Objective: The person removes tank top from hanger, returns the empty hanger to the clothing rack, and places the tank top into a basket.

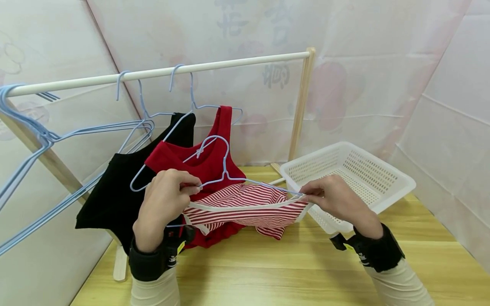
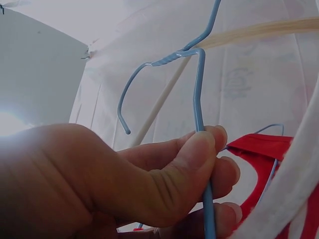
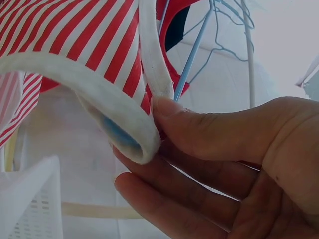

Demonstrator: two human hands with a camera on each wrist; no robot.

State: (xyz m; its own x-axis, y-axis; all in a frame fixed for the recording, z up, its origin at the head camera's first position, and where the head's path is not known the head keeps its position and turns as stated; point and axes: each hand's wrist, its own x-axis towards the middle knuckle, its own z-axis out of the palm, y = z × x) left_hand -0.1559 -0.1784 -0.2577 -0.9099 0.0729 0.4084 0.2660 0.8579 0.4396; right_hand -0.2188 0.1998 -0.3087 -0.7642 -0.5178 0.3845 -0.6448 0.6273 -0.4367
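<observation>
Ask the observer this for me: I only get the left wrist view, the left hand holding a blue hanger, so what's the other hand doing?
Observer: The right hand pinches the white-trimmed edge of the striped top.
Operator: Got it. I can see the red top; what hangs next to it?
Observer: A black top, to its left in the head view, on a hanger hooked over the rail.
Operator: Is there any container about?
Observer: Yes, a white perforated basket on the wooden table, behind the right hand as the head view sees it.
</observation>
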